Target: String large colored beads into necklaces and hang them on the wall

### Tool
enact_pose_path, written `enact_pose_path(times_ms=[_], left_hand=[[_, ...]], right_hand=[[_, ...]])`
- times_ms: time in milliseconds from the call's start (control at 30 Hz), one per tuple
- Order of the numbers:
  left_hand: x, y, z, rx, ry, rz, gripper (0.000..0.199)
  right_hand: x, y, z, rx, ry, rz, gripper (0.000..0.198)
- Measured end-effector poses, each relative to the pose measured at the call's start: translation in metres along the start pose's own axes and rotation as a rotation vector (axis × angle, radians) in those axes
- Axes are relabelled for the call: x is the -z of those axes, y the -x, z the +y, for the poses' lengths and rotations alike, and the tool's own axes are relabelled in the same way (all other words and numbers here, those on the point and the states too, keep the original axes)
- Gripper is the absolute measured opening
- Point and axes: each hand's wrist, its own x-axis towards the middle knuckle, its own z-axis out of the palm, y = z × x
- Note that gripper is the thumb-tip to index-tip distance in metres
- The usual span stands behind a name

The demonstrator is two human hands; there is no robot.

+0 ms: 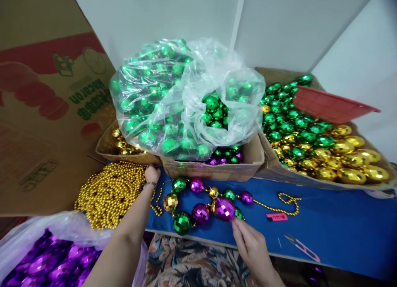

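My right hand (252,242) pinches a large purple faceted ball (224,209) at its lower right side. A thin, pale, needle-like sliver shows at the ball's upper left. Around it on the blue tabletop lies a strand with green balls (182,222), purple balls (200,214) and gold balls (170,202), small gold beads between them. My left hand (152,174) is curled closed at the right edge of a heap of gold bead chain (113,192), close against the cardboard boxes. Its fingertips are hidden, and I cannot make out what they hold.
Behind the strand stands a cardboard box (214,171) under a clear bag of green balls (149,101). At right, another box holds green and gold balls (350,175) and a red basket (333,104). Thread snips (302,247) and a pink cutter (277,217) lie on the blue tabletop (341,233).
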Motion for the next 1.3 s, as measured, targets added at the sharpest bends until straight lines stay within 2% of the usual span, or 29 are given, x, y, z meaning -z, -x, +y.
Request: enact_pose_path(times_ms=[167, 333, 633, 700, 800, 1000, 1167, 1300], left_hand=[[0.004, 0.008, -0.009, -0.086, -0.009, -0.018, 0.029], [0.006, 0.006, -0.011, 0.018, 0.002, 0.014, 0.03], [0.0, -0.004, 0.005, 0.134, -0.033, 0.02, 0.033], [0.002, -0.005, 0.005, 0.107, -0.051, 0.017, 0.034], [0.007, -0.001, -0.002, -0.006, -0.078, -0.009, 0.03], [0.015, 0.023, -0.021, -0.207, -0.092, -0.053, 0.025], [0.018, 0.035, -0.022, -0.207, -0.006, -0.052, 0.027], [0.031, 0.047, -0.017, -0.199, 0.152, -0.047, 0.024]], right_hand=[[0.002, 0.005, 0.0, -0.015, -0.006, 0.019, 0.02], [0.001, 0.005, 0.002, -0.018, -0.018, 0.013, 0.02], [-0.003, 0.004, 0.0, -0.018, -0.034, 0.0, 0.02], [-0.004, 0.004, -0.001, -0.03, -0.036, -0.01, 0.02], [-0.004, 0.006, -0.001, -0.047, -0.044, -0.03, 0.021], [-0.004, 0.012, 0.002, -0.055, -0.048, -0.039, 0.021], [-0.006, 0.008, 0.0, -0.046, -0.064, -0.037, 0.021], [-0.004, 0.012, 0.0, -0.06, -0.061, -0.039, 0.022]])
